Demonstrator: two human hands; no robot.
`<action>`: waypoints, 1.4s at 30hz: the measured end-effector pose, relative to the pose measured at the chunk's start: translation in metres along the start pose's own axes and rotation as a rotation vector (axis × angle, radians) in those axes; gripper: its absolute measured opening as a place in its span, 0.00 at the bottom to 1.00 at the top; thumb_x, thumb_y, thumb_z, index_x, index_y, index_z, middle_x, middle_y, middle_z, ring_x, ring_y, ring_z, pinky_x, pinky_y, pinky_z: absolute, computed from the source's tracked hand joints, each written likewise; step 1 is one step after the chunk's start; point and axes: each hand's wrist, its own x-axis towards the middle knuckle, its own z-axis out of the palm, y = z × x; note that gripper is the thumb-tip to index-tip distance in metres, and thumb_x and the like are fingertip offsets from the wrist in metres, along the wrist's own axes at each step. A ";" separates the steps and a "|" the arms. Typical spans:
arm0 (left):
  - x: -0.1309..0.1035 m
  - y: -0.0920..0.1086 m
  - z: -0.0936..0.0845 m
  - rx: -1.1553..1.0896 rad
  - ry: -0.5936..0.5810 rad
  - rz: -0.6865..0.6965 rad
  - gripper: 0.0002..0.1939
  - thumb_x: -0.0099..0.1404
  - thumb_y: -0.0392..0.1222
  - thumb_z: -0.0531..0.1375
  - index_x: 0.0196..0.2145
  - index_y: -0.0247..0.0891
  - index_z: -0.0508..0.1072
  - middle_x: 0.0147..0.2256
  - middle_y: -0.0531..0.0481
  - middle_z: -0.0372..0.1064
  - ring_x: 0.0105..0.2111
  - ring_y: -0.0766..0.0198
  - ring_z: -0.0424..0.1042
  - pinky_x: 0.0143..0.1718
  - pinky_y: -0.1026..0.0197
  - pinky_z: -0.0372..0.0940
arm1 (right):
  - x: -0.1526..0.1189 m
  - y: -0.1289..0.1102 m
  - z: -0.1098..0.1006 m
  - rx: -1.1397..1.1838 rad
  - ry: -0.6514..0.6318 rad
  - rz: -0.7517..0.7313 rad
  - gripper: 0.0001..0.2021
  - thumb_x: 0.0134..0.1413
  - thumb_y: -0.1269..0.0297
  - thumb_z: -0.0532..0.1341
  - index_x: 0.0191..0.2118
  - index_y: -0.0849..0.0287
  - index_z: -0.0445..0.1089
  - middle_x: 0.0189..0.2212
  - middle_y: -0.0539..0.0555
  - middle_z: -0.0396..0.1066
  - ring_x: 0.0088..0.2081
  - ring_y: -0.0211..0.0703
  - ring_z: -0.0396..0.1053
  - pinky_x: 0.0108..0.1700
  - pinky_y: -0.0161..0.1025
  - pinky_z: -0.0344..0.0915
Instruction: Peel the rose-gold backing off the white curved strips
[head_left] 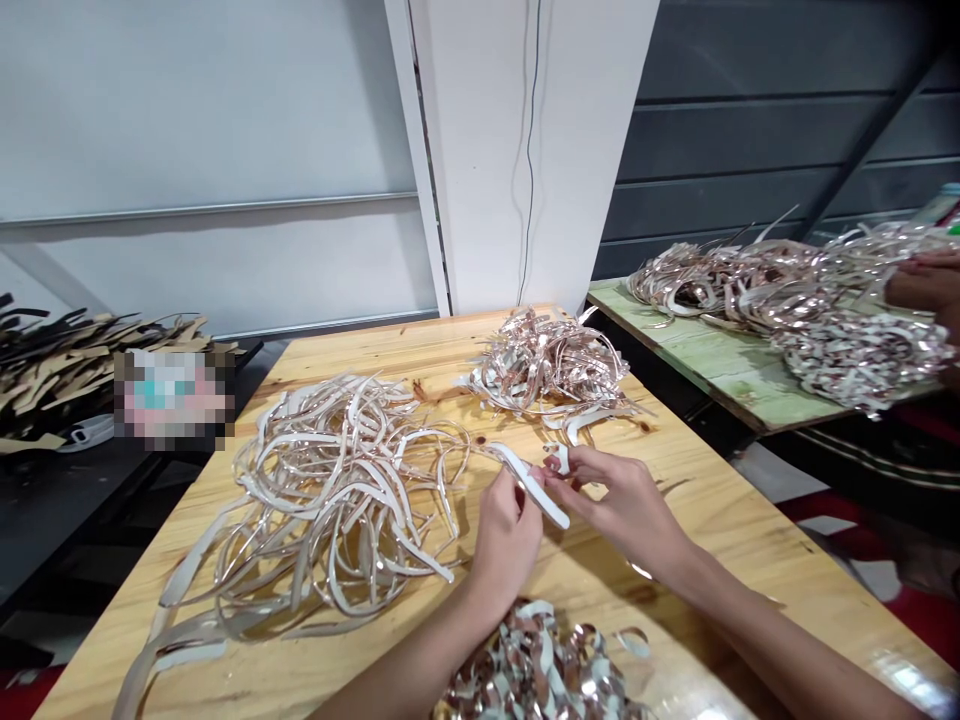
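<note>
Right of a loose white-and-copper strip tangle [367,472], the left hand [510,530] is pinching a curved white strip [531,487], the right hand [626,497] a small white curl [562,459].

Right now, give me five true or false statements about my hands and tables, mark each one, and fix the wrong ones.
1. Your left hand holds a pale strip. True.
2. The heap of long strips is on your right. False: the heap of long strips is on your left.
3. Curled pieces lie on the wooden table, nearer you than that hand. True.
4. The green table is bare. False: shiny strips lie on the green table.
5. A shiny heap lies beyond your hands. True.
</note>
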 end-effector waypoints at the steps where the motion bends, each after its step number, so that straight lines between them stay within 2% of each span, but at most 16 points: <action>1: 0.000 0.000 0.000 0.001 -0.006 -0.005 0.14 0.74 0.47 0.54 0.36 0.36 0.73 0.32 0.48 0.76 0.32 0.58 0.74 0.34 0.60 0.62 | 0.000 0.000 0.000 0.000 0.002 -0.006 0.04 0.63 0.65 0.63 0.36 0.57 0.75 0.31 0.50 0.77 0.31 0.43 0.75 0.34 0.35 0.66; 6: -0.001 0.003 -0.001 0.055 0.013 0.018 0.13 0.74 0.45 0.53 0.34 0.38 0.72 0.29 0.51 0.73 0.30 0.59 0.72 0.33 0.61 0.60 | 0.001 -0.004 -0.001 0.026 0.001 -0.038 0.07 0.62 0.64 0.63 0.32 0.57 0.71 0.30 0.50 0.77 0.31 0.42 0.74 0.34 0.34 0.66; 11: -0.001 0.004 -0.001 0.076 0.012 0.017 0.14 0.75 0.45 0.52 0.33 0.38 0.71 0.28 0.51 0.73 0.29 0.59 0.71 0.32 0.61 0.60 | 0.001 -0.005 -0.001 0.038 -0.007 -0.033 0.07 0.62 0.63 0.63 0.33 0.58 0.72 0.30 0.51 0.77 0.30 0.42 0.74 0.34 0.34 0.66; 18: -0.001 0.006 -0.001 0.026 -0.002 0.008 0.12 0.74 0.44 0.53 0.43 0.37 0.76 0.36 0.47 0.78 0.36 0.56 0.76 0.39 0.60 0.64 | 0.000 -0.002 0.000 0.057 -0.026 -0.011 0.03 0.61 0.66 0.63 0.36 0.58 0.73 0.32 0.51 0.77 0.32 0.43 0.75 0.37 0.34 0.68; 23: -0.001 0.009 -0.001 0.006 -0.004 0.007 0.13 0.74 0.44 0.53 0.41 0.37 0.76 0.35 0.47 0.78 0.35 0.56 0.76 0.38 0.60 0.65 | 0.000 -0.007 -0.002 0.033 -0.013 -0.042 0.04 0.62 0.67 0.62 0.35 0.58 0.74 0.29 0.49 0.75 0.29 0.40 0.72 0.34 0.33 0.67; 32: -0.002 0.009 -0.001 -0.011 -0.013 0.006 0.12 0.74 0.43 0.54 0.39 0.37 0.76 0.32 0.48 0.78 0.34 0.57 0.76 0.37 0.60 0.66 | 0.000 -0.007 -0.002 0.024 -0.020 -0.044 0.05 0.62 0.67 0.61 0.35 0.58 0.73 0.28 0.49 0.75 0.29 0.40 0.72 0.34 0.33 0.66; 37: -0.002 0.007 -0.001 -0.024 -0.013 0.014 0.10 0.73 0.41 0.55 0.41 0.37 0.76 0.36 0.47 0.79 0.38 0.56 0.77 0.41 0.60 0.66 | -0.001 -0.007 -0.002 0.029 -0.015 -0.028 0.05 0.62 0.66 0.62 0.34 0.58 0.72 0.29 0.50 0.75 0.30 0.42 0.72 0.35 0.34 0.66; 42: -0.001 0.008 0.000 -0.018 -0.004 0.008 0.12 0.74 0.43 0.55 0.41 0.37 0.77 0.37 0.47 0.79 0.37 0.56 0.77 0.40 0.60 0.66 | -0.002 -0.006 -0.001 0.030 -0.015 -0.037 0.05 0.63 0.66 0.61 0.35 0.58 0.73 0.30 0.50 0.76 0.31 0.42 0.73 0.35 0.34 0.67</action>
